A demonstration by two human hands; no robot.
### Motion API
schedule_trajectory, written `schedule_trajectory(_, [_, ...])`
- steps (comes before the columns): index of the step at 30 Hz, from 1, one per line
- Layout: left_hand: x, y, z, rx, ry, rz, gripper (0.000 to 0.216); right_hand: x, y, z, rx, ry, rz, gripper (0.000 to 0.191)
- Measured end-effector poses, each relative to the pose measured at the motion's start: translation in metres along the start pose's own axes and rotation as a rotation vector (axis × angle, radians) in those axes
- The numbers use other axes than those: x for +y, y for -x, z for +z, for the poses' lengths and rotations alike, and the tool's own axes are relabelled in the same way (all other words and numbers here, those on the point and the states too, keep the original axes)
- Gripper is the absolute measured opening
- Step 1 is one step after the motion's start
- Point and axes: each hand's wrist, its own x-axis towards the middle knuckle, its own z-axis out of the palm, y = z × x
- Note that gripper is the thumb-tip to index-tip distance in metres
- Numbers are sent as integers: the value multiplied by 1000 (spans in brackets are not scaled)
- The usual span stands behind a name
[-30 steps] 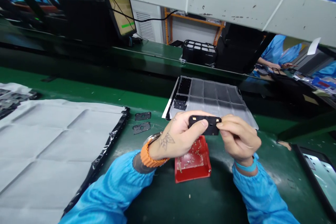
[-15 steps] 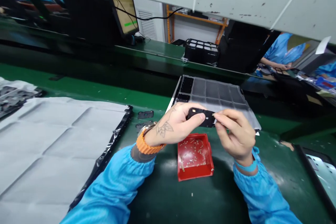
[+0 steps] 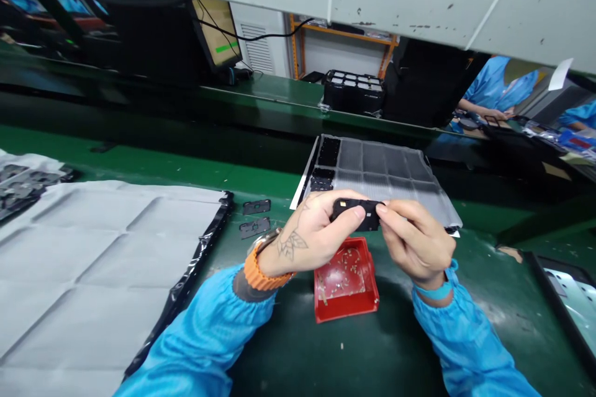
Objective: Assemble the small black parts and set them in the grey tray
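Clearly, from where I stand, the black plate (image 3: pixel 372 219) is a slim, oblong thing with a dark, dull face and rounded corners at its left end. A small gold-coloured patch sits near that end, and a tiny pale square shows further right, past the thumb. It is up in the air between the two hands, above the far end of the red bin (image 3: pixel 345 311), well in front of the person.

The left hand (image 3: pixel 321 223) grips it, thumb laid across the face and fingers behind. The right hand (image 3: pixel 416 239) has thumb and forefinger closed together at the plate's right end, touching it; whether they pinch its edge or some little piece, I can't make out.

Small pale pieces (image 3: pixel 356 270) lie scattered in the bin. Two thin black parts (image 3: pixel 256 206), with cut-outs in them, rest on the green bench (image 3: pixel 288 347) just beyond the left wrist
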Motion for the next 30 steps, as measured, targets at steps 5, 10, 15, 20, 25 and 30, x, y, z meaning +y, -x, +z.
schedule_trajectory(5, [0, 1, 4, -1, 53, -29, 22, -2, -3, -2, 2, -2, 22, 37])
schedule_trajectory(10, [-1, 3, 8, 7, 77, -39, 22, -4, -6, 1, 56, -32, 74, 34])
schedule_trajectory(15, [-2, 4, 11, 9, 106, -54, 23, -2, -1, 4, 88, -46, 85, 31])
schedule_trajectory(20, [-3, 3, 10, 24, 107, -74, 23, -1, -3, 3, 71, -63, 92, 27])
schedule_trajectory(25, [-3, -3, -3, 24, -3, -32, 20, -3, -13, -11, -36, -250, 209, 15])
schedule_trajectory(30, [-13, -12, -22, 58, -145, -66, 23, -10, -10, -6, -579, -440, 367, 17])
